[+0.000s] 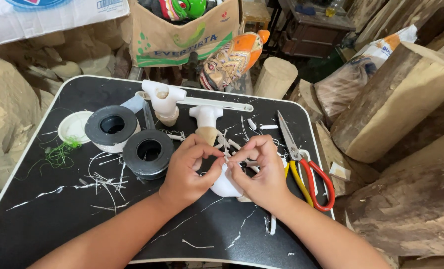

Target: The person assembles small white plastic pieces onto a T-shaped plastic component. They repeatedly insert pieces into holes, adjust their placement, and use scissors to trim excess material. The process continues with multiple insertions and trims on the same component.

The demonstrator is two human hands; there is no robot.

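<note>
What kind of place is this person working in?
Most likely a small woodcarving or craft workshop. Rough log sections are stacked to the right, a painted carved mask leans behind the black work table, and scissors and tape rolls lie on it among white scraps.

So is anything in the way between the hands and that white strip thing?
No, nothing visible. The left hand and right hand already pinch the thin white strip with their fingers. The scissors lie off to the right, and the black rolls off to the left.
</note>
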